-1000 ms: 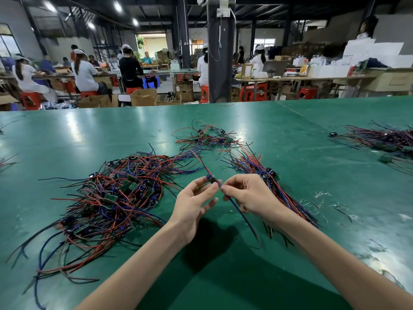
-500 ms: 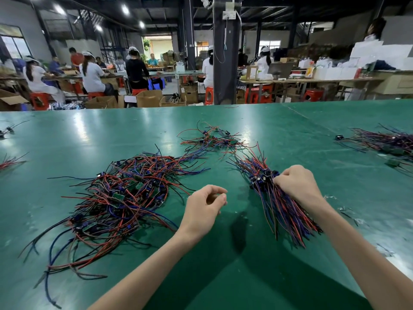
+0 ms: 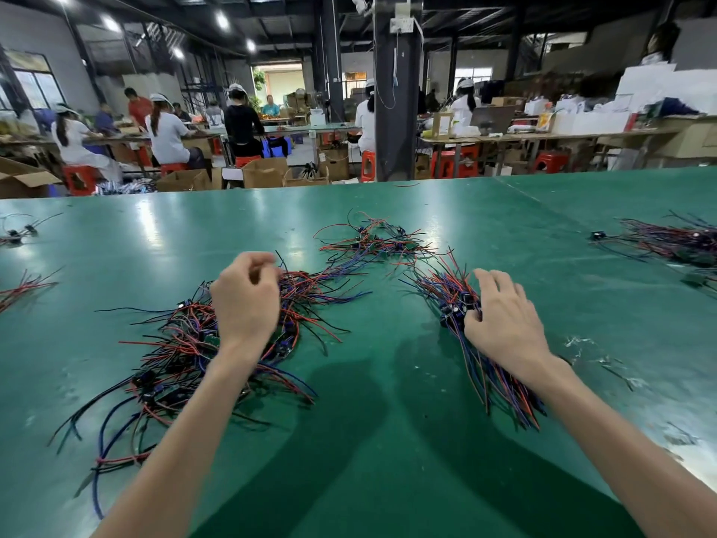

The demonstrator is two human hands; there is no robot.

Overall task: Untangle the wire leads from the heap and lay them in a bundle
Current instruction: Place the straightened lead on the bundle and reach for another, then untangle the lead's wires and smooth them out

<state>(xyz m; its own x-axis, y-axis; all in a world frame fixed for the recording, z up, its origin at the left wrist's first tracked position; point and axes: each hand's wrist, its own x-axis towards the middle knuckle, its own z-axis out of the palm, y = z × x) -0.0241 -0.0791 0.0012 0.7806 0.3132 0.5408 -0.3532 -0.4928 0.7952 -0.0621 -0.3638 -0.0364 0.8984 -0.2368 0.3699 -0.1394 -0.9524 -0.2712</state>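
Red, blue and black wire leads [image 3: 310, 283] form a tangled heap [image 3: 174, 355] on the green table [image 3: 388, 440]. Left hand [image 3: 246, 300] hovers over the heap, fingers curled, grip unclear. Right of the heap, right hand [image 3: 504, 320] rests spread-fingered on the bundle [image 3: 489, 382].

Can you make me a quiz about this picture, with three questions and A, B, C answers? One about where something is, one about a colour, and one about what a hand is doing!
1. Where does the straightened bundle of red, blue and black wire leads lie from the tangled heap of the same leads?
A. Left of it.
B. On top of it.
C. Right of it.

2. What colour is the shiny table top?
A. Green.
B. White.
C. Red.

3. What is the right hand doing?
A. Holding scissors.
B. Resting spread fingers on the bundle.
C. Making a fist in the air.

Answers: 1 C, bare table separates the two; 2 A, it is green all over; 3 B, its open fingers lie on the wires.
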